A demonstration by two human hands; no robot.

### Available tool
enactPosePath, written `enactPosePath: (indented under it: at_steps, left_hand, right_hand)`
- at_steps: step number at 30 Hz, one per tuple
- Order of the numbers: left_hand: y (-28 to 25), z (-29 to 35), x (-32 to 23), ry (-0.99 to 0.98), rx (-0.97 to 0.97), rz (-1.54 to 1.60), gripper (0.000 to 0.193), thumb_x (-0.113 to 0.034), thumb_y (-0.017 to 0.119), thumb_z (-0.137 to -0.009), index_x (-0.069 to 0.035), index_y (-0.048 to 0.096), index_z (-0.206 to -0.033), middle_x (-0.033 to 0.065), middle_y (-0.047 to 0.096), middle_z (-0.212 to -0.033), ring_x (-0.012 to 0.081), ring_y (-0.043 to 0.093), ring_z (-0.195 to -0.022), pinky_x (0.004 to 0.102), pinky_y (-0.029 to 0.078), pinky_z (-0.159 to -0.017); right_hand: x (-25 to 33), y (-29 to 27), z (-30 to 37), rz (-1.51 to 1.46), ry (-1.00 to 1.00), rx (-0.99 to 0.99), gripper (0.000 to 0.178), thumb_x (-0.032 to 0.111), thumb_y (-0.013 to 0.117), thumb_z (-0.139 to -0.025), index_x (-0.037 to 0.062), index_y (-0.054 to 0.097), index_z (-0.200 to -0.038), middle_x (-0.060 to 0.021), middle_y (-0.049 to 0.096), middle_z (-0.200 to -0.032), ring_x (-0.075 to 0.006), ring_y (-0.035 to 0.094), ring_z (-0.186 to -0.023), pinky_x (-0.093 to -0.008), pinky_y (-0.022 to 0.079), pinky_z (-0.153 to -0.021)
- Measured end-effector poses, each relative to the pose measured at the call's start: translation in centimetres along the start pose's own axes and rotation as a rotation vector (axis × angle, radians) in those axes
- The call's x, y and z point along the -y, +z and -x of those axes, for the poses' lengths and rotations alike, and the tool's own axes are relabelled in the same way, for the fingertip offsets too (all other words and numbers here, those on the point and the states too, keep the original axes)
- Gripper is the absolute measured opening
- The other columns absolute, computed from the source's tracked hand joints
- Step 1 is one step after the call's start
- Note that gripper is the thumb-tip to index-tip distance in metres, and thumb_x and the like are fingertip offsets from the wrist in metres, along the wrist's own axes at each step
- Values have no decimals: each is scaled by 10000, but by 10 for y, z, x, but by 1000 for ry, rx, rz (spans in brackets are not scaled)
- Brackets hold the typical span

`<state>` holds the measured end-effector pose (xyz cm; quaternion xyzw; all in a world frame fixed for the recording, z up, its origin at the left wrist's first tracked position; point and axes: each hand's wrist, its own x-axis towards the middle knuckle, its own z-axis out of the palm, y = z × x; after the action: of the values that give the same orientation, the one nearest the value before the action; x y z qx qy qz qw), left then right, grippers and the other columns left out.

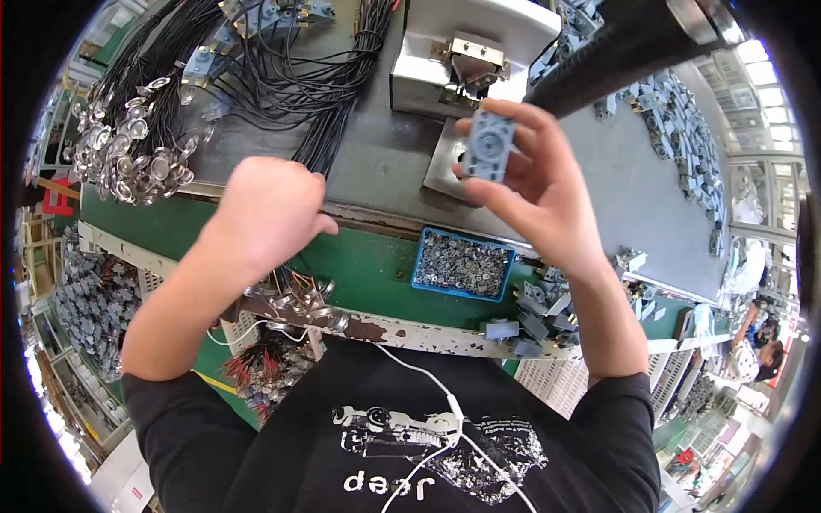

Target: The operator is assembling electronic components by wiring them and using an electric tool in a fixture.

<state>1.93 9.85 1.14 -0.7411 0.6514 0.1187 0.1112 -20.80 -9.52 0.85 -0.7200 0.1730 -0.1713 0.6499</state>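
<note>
My right hand (547,184) pinches a grey-blue plastic housing (490,144) with a round centre between thumb and fingertips. It is held up in front of a metal bench press (475,64), just above the metal base plate (446,162). My left hand (269,205) is closed into a fist over the bench's front edge, beside a bundle of black cables (329,128). Whatever is inside that fist is hidden. Beneath it, cable ends with round metal caps (299,299) lie near the front rail.
A blue tray (463,263) of small metal parts sits on the green shelf. Grey housings lie in piles at its right (547,312) and along the bench's right side (684,145). Metal discs on cables (141,145) hang at left. A dark thick arm (616,60) crosses the upper right.
</note>
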Motion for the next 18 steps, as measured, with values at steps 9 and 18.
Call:
enactPosePath:
  at_steps: [9, 18]
  left_hand:
    - [-19, -6, 23, -34, 54, 581, 173, -129, 710, -883, -17, 641, -771, 54, 642, -665, 187, 649, -617, 344, 493, -581]
    - [-29, -15, 13, -54, -9, 1349, 186, -193, 670, -1026, -43, 618, -927, -55, 602, -759, 28, 565, -665, 207, 439, -598]
  right_hand:
    - [-36, 8, 3, 999, -330, -185, 634, 276, 844, -845, 132, 616, -1419, -112, 648, -953, -256, 637, -841, -361, 537, -754]
    - [-15, 13, 15, 1099, -110, -164, 499, 279, 794, -912, 91, 660, -1354, -94, 677, -774, -240, 638, -622, -350, 521, -616]
